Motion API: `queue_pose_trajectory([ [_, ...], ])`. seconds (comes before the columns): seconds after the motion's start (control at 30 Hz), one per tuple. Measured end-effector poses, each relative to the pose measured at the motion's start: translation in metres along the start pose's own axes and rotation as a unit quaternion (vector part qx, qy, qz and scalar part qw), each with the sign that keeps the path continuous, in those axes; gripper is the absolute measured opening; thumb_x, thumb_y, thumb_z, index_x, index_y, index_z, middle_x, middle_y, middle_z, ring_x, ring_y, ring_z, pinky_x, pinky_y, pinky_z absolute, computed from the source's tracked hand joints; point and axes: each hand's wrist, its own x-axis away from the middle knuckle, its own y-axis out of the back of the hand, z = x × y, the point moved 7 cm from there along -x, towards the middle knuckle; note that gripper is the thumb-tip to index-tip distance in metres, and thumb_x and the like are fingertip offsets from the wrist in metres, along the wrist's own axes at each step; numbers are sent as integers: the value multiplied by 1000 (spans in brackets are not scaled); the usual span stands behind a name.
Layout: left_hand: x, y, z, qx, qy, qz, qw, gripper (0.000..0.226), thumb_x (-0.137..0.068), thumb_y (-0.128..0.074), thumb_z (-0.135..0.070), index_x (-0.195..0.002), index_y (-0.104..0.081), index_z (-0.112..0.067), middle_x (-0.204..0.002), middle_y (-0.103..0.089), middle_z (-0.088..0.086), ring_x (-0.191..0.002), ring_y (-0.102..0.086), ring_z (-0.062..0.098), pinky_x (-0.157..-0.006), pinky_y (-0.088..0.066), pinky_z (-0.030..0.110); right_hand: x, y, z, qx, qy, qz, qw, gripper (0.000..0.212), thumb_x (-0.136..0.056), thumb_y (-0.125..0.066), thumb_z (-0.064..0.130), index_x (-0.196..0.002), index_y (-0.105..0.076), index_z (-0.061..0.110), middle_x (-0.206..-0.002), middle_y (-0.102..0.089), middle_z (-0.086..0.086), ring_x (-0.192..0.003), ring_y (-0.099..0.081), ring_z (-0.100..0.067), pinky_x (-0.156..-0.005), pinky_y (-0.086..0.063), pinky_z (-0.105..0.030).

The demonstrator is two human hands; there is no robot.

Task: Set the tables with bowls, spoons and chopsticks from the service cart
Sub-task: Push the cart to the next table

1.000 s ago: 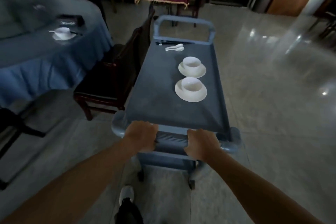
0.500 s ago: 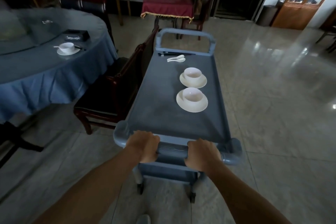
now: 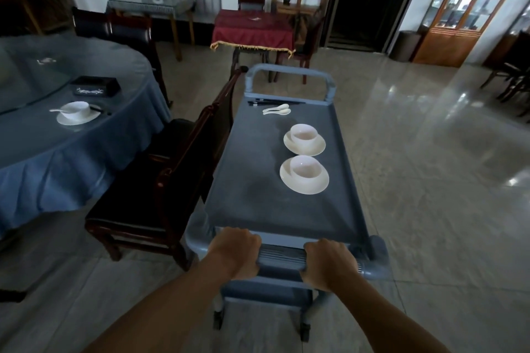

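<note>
The chair [image 3: 177, 169] just beside the cart [image 3: 258, 195] could be clipped in a turn. The handle [image 3: 282, 255] is gripped by the left hand [image 3: 236, 251] and right hand [image 3: 329, 262]; chopsticks [image 3: 275, 101], spoons [image 3: 276, 110] and bowls [image 3: 304, 170] lying loose on top could be jolted off.

Dark chair [image 3: 134, 200] — glass cabinet [image 3: 470, 0]

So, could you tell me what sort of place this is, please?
Probably a restaurant dining room: a round blue-clothed table with a bowl laid, a red-clothed table beyond, and a service cart carrying bowls and spoons.
</note>
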Motion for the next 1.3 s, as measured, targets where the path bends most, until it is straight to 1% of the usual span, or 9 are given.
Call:
queue_pose_trajectory([
  [0.1,-40,3,20,8,7,-3,1000,32,-75,-55,-46,-88,-59,-17,-75,-63,5,-60,-50,20,-57,-37,34,-42,9,-16,-1,-3,6,1000,28,-76,-56,49,-95,-60,28,-78,-56,10,-71,-56,-11,-67,-47,-28],
  [0.23,-99,12,43,18,21,-2,1000,29,-72,-57,-43,-86,-60,-18,-71,-62,4,-58,-47,19,-55,-37,33,-99,23,-44,-7,-8,15,1000,24,-75,-55,50,-89,-55,31,-77,-56,10,-72,-57,-11,-70,-53,-30],
  [0.4,-179,20,70,13,41,-11,999,29,-71,-56,-43,-86,-59,-19,-69,-58,2,-56,-43,18,-57,-36,34,-174,39,-83,-11,27,-19,999,35,-74,-56,55,-95,-62,27,-82,-62,7,-72,-57,-13,-67,-50,-29],
  [0.53,-244,28,88,15,71,11,997,31,-63,-53,-49,-82,-56,-25,-75,-64,1,-60,-56,21,-57,-39,33,-234,59,-118,2,58,-39,998,39,-73,-56,53,-96,-64,23,-82,-64,3,-72,-61,-17,-65,-49,-30],
  [0.6,-278,31,94,33,90,22,995,29,-57,-55,-50,-77,-49,-29,-76,-65,-1,-65,-61,22,-57,-40,33,-263,68,-140,4,69,-36,997,36,-74,-59,52,-95,-65,24,-77,-62,5,-66,-57,-14,-58,-41,-26],
  [0.8,-374,49,102,40,115,22,992,26,-58,-49,-46,-76,-42,-29,-77,-65,-1,-67,-63,22,-56,-40,33,-345,90,-206,2,89,-17,996,35,-77,-62,55,-98,-64,26,-77,-59,7,-65,-53,-14,-60,-37,-26],
  [0.93,-434,63,108,43,123,18,991,25,-62,-51,-46,-79,-48,-28,-80,-66,1,-72,-65,24,-58,-39,33,-395,108,-246,13,100,-18,995,36,-76,-60,53,-99,-65,25,-86,-68,2,-72,-59,-19,-63,-43,-29],
  [1.03,-478,71,115,43,133,20,990,25,-62,-51,-45,-79,-47,-28,-81,-67,2,-73,-65,25,-58,-39,33,-437,120,-273,23,115,-12,993,36,-77,-59,52,-99,-64,25,-87,-67,1,-71,-55,-18,-64,-42,-29],
  [1.3,-611,91,142,42,156,33,986,26,-70,-52,-43,-87,-55,-23,-76,-63,1,-67,-61,23,-60,-48,34,-564,147,-352,28,140,-10,990,40,-73,-54,55,-96,-64,24,-72,-54,8,-64,-54,-15,-61,-46,-26],
])
